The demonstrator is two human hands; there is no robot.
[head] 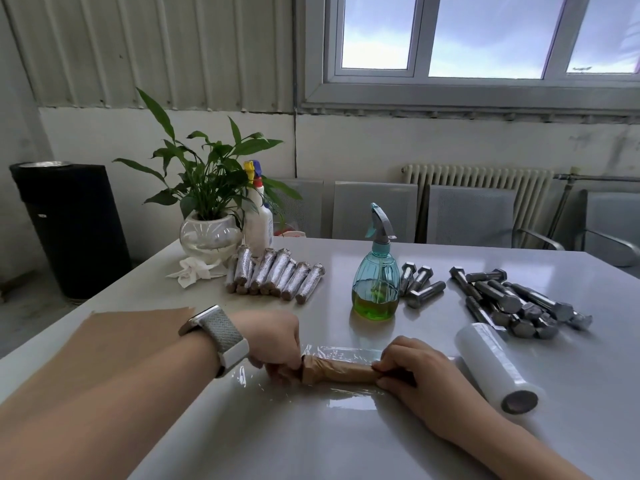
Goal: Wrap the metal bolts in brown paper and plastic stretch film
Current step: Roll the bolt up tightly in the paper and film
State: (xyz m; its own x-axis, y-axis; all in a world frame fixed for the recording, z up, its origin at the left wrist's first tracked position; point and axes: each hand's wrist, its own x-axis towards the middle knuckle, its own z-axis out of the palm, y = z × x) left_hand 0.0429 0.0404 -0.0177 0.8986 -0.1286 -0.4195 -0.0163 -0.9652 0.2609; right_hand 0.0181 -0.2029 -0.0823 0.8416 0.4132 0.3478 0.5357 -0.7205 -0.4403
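A bolt rolled in brown paper lies crosswise on a clear sheet of stretch film near the table's front. My left hand pinches its left end and my right hand pinches its right end. The stretch film roll lies just right of my right hand. Bare metal bolts are piled at the right, with three more bolts beside the spray bottle. Several wrapped bolts lie in a row further back. A brown paper sheet lies under my left forearm.
A teal spray bottle with green liquid stands mid-table. A potted plant, a white bottle and a crumpled tissue sit at the back left. Grey chairs line the far edge. A black bin stands on the floor left.
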